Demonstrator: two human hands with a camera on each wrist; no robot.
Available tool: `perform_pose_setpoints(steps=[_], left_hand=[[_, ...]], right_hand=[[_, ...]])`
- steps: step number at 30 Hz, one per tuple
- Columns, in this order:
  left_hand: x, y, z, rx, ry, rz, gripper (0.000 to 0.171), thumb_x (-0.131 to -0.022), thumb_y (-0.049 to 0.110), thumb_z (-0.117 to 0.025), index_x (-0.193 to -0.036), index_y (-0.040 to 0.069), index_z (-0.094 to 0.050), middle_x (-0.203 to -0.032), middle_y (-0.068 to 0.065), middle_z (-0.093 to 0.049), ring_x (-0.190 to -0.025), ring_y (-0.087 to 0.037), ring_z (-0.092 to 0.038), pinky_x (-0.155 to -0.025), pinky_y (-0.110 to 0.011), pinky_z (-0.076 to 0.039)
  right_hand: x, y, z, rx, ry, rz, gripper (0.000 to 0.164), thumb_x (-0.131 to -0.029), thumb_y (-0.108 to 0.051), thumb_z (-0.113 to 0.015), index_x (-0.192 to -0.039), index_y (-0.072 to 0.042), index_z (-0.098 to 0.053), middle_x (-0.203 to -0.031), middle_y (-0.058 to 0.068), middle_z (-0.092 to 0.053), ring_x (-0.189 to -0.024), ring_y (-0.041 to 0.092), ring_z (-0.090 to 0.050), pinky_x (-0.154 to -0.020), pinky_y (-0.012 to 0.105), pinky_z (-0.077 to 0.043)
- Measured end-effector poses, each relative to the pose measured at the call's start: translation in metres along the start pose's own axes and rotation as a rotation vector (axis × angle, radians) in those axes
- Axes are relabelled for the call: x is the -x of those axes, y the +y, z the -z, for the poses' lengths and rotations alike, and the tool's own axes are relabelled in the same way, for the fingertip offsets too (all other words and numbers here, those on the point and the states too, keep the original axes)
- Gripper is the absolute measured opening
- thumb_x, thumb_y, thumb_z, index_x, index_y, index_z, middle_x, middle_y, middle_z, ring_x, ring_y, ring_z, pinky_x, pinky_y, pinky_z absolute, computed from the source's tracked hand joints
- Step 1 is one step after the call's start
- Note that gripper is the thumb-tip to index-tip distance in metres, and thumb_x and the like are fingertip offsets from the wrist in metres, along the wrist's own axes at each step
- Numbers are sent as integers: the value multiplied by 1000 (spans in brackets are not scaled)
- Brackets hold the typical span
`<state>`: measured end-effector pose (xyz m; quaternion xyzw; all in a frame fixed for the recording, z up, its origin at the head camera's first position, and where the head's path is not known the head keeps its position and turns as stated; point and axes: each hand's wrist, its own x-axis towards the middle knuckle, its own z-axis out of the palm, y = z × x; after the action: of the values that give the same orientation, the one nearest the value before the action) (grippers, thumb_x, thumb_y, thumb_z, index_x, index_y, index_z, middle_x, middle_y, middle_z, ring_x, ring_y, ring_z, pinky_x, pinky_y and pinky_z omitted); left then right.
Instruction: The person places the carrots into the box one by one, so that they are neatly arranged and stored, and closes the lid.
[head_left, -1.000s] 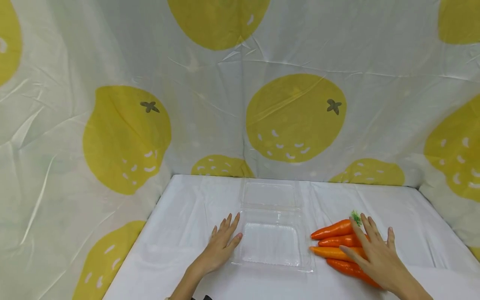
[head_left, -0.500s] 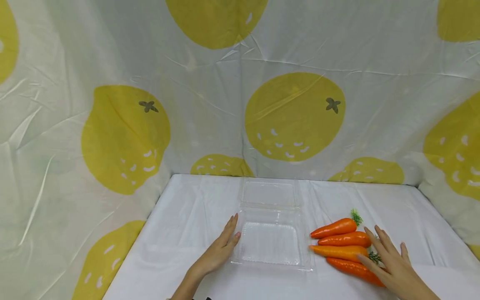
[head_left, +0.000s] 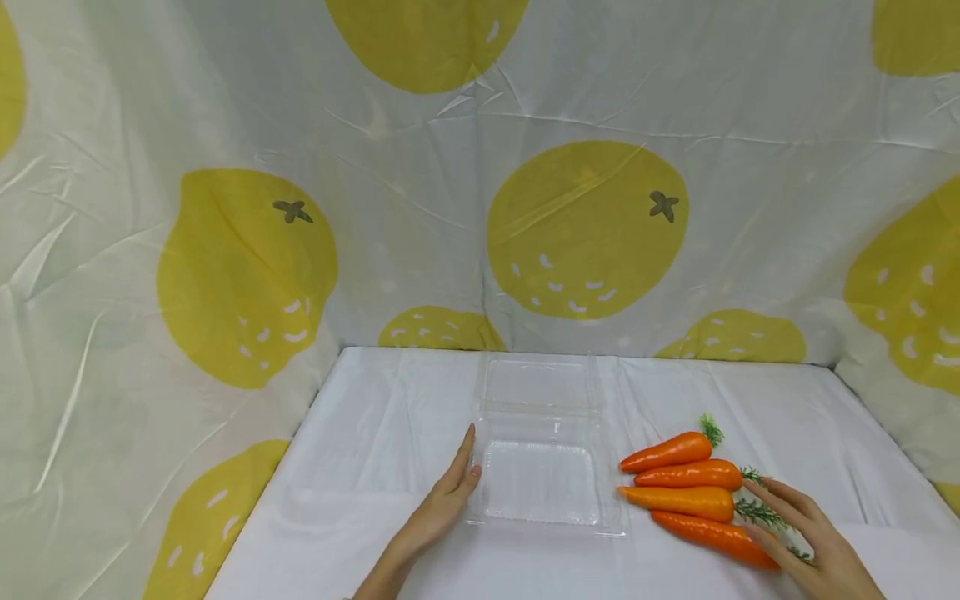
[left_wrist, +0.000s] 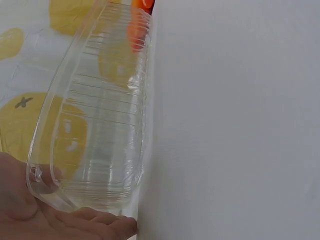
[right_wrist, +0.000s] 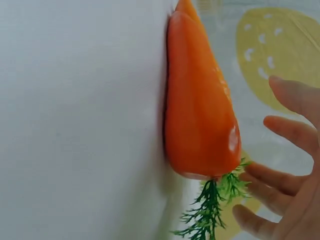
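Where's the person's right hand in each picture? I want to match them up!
Head view: the right hand is at the lower right, by the green tops of the carrots.
Left wrist view: it isn't in this picture.
Right wrist view: it is along the right edge, fingers spread and pointing left.
Shared landmark: orange carrot shows in all three, big in the middle of the right wrist view and just peeking in at the top of the left wrist view.
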<state>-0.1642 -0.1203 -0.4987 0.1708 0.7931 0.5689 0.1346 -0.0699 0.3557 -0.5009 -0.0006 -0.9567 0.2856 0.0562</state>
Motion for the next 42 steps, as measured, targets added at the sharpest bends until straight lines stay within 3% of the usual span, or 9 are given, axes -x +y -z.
perform_pose_setpoints(steps=[3, 7, 9, 12, 17, 23, 33, 37, 42], left_hand=[[-1, 0, -2, 53, 1, -3, 63, -115, 20, -29, -167, 13, 6, -174, -17, 10, -160, -41, 9, -128, -63, 2], [-1, -1, -4, 127, 4, -2, 64, -115, 20, -29, -167, 13, 6, -174, -16, 12, -160, -39, 11, -128, -61, 4], [-1, -1, -5, 162, 0, 0, 64, -115, 20, -28, -167, 14, 8, -174, -15, 14, -160, -38, 12, -128, -61, 5], [-2, -2, -6, 200, 1, 17, 63, -115, 18, -26, -167, 18, 9, -174, -13, 14, -161, -36, 13, -129, -60, 4], [-2, -4, -9, 238, 31, 37, 63, -115, 16, -25, -167, 20, 8, -174, -16, 11, -160, -39, 11, -128, -63, 2], [-2, -4, -11, 270, 38, 49, 63, -114, 16, -26, -167, 20, 7, -174, -16, 9, -160, -39, 10, -127, -64, 1], [-1, -6, -11, 269, 45, 57, 63, -114, 17, -26, -168, 23, 6, -174, -15, 9, -161, -39, 11, -128, -64, 3], [0, -6, -11, 278, 40, 64, 62, -115, 19, -26, -167, 24, 7, -174, -14, 10, -160, -40, 11, -126, -68, 1], [0, -5, -11, 284, 35, 60, 62, -115, 23, -26, -167, 26, 8, -174, -14, 10, -160, -41, 12, -124, -71, 0]], right_hand=[[3, 3, -4, -3, 84, 5, 54, -97, -34, -75, -146, -18, -61, -143, 20, -49, -122, 5, -45, -81, 59, -52], [6, 8, -9, 0, 173, 29, 50, -90, -28, -83, -137, -20, -69, -131, 12, -55, -105, -28, -25, -76, 18, -48], [8, 8, -11, -2, 221, 43, 49, -85, -24, -87, -132, -20, -72, -127, 8, -56, -105, -30, -22, -68, 6, -34], [10, 6, -12, -14, 303, 61, 48, -79, -18, -91, -125, -21, -76, -126, -2, -56, -106, -29, -26, -71, 2, -29], [12, 2, -13, -42, 404, 118, 49, -67, -3, -95, -111, -18, -81, -116, -30, -50, -105, -25, -38, -79, -5, -30], [17, -1, -16, -44, 450, 68, 41, -63, 2, -95, -98, -13, -82, -100, -31, -53, -91, -20, -43, -70, 0, -37], [18, 6, -24, -81, 341, 96, 35, -71, -5, -94, -102, -16, -82, -98, -32, -61, -83, -20, -54, -66, 2, -46], [17, 11, -24, -62, 189, -6, 30, -80, -21, -91, -108, -19, -81, -101, -30, -62, -86, -20, -54, -64, 12, -51], [11, 18, -19, -64, -54, -172, 42, -87, -43, -82, -122, -19, -78, -114, -10, -71, -90, -21, -51, -69, 16, -53]])
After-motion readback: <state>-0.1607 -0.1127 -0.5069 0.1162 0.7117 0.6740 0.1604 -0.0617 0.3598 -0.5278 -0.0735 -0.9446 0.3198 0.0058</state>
